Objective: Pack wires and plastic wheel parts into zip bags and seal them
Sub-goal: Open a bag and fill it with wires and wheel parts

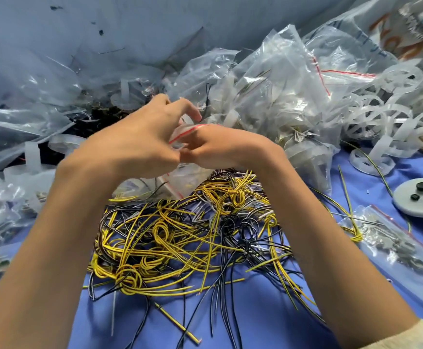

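Blue cloth (268, 328) is spread below. The left hand (140, 142) and right hand (220, 147) are held together, pinched on a small clear zip bag with a red seal strip (187, 130), above tangled yellow and black wires (180, 235). Limp, slippery film is judged best held at the strip. Contents are hidden by fingers (191, 112).

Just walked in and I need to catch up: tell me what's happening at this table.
A person is working on a small zip bag, pinching its red-lined top between the left hand and right hand; blur hides whether it is sealed. Below lies a tangled heap of yellow and black wires on the blue cloth. Behind sits a heap of filled bags, with loose white plastic wheels to the right.
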